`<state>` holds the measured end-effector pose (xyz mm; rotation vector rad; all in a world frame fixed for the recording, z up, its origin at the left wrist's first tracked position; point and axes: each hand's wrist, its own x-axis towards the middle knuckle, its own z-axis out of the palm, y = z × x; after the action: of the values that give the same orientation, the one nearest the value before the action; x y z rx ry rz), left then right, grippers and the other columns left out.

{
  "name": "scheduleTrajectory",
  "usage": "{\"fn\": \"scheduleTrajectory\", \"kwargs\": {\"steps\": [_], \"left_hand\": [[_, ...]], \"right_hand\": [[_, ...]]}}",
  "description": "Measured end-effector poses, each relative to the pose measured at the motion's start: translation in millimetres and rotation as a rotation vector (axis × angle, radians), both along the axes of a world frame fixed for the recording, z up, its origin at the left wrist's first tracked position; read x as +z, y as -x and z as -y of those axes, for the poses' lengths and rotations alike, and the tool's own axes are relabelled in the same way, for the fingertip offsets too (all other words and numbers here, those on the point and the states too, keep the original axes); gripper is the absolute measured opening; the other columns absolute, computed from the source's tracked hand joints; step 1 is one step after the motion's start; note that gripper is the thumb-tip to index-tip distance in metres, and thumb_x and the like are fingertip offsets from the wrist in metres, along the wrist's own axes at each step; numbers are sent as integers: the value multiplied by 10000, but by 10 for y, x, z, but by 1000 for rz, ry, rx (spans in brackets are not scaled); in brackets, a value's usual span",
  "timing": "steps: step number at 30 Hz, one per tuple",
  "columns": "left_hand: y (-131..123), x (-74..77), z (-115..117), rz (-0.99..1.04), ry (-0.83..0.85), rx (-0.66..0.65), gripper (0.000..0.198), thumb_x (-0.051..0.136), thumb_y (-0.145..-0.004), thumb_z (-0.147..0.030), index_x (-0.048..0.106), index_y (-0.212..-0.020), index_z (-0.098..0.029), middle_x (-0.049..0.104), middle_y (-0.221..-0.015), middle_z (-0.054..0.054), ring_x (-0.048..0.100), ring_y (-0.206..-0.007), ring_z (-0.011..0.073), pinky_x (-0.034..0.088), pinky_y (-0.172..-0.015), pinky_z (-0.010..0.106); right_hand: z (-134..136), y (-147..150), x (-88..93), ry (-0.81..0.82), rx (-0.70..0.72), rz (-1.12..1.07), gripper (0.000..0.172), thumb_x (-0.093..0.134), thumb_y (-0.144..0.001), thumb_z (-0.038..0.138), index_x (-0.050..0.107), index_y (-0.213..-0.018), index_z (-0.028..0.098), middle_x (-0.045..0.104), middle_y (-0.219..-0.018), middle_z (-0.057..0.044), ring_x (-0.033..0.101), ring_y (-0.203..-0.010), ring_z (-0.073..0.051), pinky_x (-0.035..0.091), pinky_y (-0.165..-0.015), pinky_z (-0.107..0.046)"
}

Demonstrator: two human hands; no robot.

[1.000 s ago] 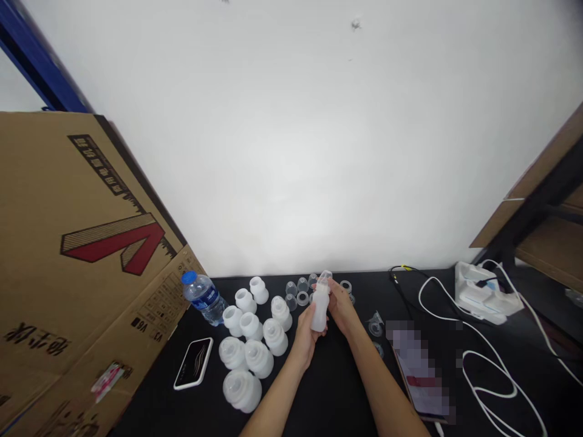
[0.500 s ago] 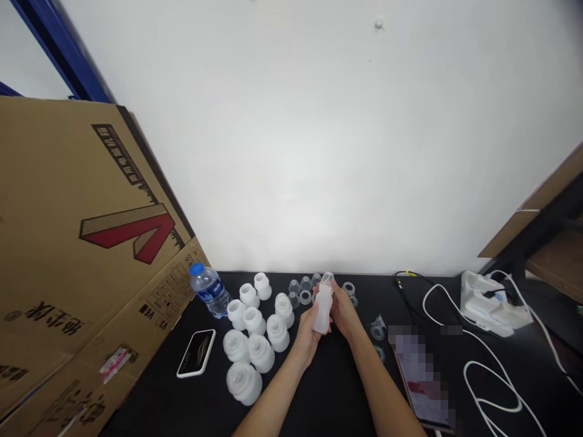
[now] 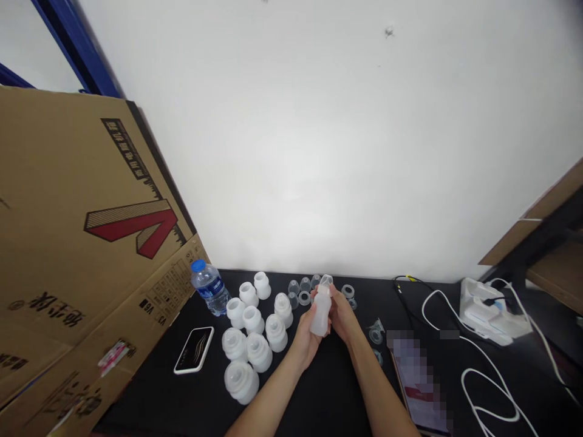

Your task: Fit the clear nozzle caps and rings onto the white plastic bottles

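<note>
Head view of a black table point(image 3: 328, 394) against a white wall point(image 3: 337, 139). At centre, a frosted bottle with a clear top point(image 3: 320, 315) is held between two bare hands, its top leaning slightly to the far right; no lettering can be made out on it. The left hand point(image 3: 305, 337) is clamped around its lower body, and the right hand point(image 3: 342, 312) grips it near the neck, fingers closed on it, though their exact contact is partly hidden.

Just left of the hands stand nine white bottles: four open-necked bottles point(image 3: 252, 320) at the far left and five bottles with clear tops point(image 3: 259, 352), mostly nearer. Clear domes point(image 3: 294, 286) and a pale ring point(image 3: 305, 298) lie beyond the left hand; another ring point(image 3: 348, 291) lies to the far right.

The large carton point(image 3: 59, 230) at left bears inverted print: a dark banner with Chinese characters ending in 机箱, a red-and-hatched angular emblem, and small marks beginning with V, their numerals uncertain. Beside it, a blue-capped water bottle point(image 3: 210, 288) carries a blue label with white characters, too small to read. A white-framed device point(image 3: 194, 350) lies nearer. At right are a phone with a pixelated screen point(image 3: 419, 385) and a white power strip point(image 3: 492, 311) with cables.
</note>
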<state>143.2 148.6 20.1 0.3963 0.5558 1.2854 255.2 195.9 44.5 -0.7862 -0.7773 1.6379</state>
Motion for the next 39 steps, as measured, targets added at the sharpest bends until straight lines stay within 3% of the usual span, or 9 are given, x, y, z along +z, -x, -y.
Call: {"fn": "scheduleTrajectory", "kwargs": {"steps": [5,11,20,22,27,30,34,39], "left_hand": [[52,58,21,145,53,-75,500,937,-825,-476,761,-1132,-122,777,-953,102,691,-716,156,484,-574,223],[131,67,65,317,3,-382,527,775,-941,-548,754,-1006,-26,600,-704,32,497,-539,79,383,-485,182],[55,63,-14,250,83,-288,586,747,-959,-588,752,-1056,-11,618,-749,47,519,-563,87,385,-492,192],[35,41,-9,149,76,-213,567,788,-930,-603,761,-1072,-54,665,-797,65,566,-602,103,434,-536,199],[-28,-16,9,-312,-56,170,575,928,-789,-596,804,-1040,-93,712,-804,58,601,-664,131,457,-613,231],[-64,-30,0,-466,-96,260,585,907,-785,-630,818,-1037,-110,729,-808,53,611,-693,151,468,-653,257],[-93,-12,0,-504,-132,334,534,875,-823,-605,775,-1089,-154,781,-989,89,706,-837,213,551,-775,315],[-85,59,80,-714,-192,488,439,940,-759,-436,720,-1056,-200,756,-1010,88,718,-937,276,586,-845,384]], "right_hand": [[53,-19,55,-86,39,-3,559,852,-826,689,819,-1052,179,847,-991,-112,766,-801,-265,597,-684,-350],[128,-7,66,-125,131,-55,569,804,-851,712,819,-1100,201,847,-1052,-112,776,-853,-272,597,-744,-358],[14,-53,-44,-10,116,-55,519,794,-852,643,828,-1117,197,847,-1093,-109,777,-901,-271,605,-724,-327],[-7,-63,-36,-30,85,-35,523,834,-825,644,834,-1073,183,847,-1045,-116,768,-866,-259,588,-714,-313],[-72,-118,-39,-158,26,148,521,915,-778,620,834,-1060,190,839,-1001,-102,743,-824,-254,558,-715,-328],[-116,-145,-60,-189,20,230,523,878,-814,649,836,-1071,195,839,-1019,-105,751,-883,-281,573,-777,-364],[-143,-167,-51,-166,25,255,556,873,-802,678,834,-1075,195,841,-1006,-113,761,-885,-298,590,-798,-388],[-141,-157,5,-193,-101,395,554,925,-716,677,845,-982,198,833,-923,-97,758,-881,-312,601,-785,-386]]}}
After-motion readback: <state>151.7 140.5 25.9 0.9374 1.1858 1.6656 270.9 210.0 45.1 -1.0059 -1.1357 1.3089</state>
